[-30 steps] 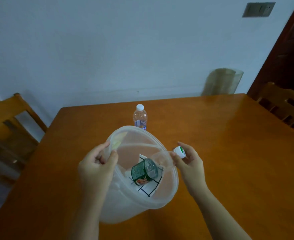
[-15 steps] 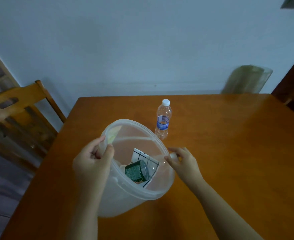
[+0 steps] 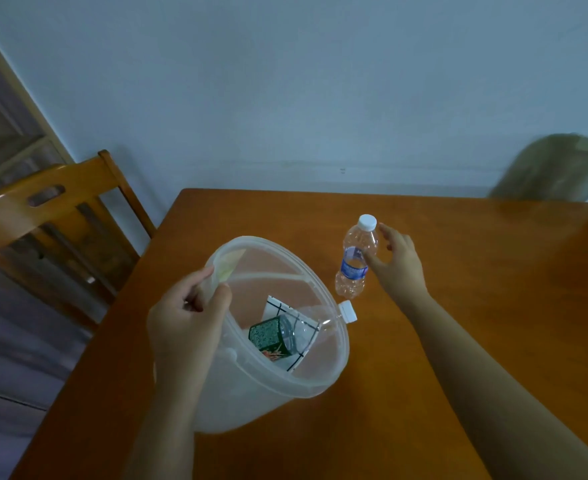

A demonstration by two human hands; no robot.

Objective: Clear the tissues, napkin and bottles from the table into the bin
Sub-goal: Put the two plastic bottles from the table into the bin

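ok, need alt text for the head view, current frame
The right hand reaches, open, around an upright clear water bottle on a wooden table. The left hand grips the rim of a translucent bin already holding a green-labelled bottle and a checked napkin.

Left hand (image 3: 188, 323) clenched, right hand (image 3: 398, 259) open
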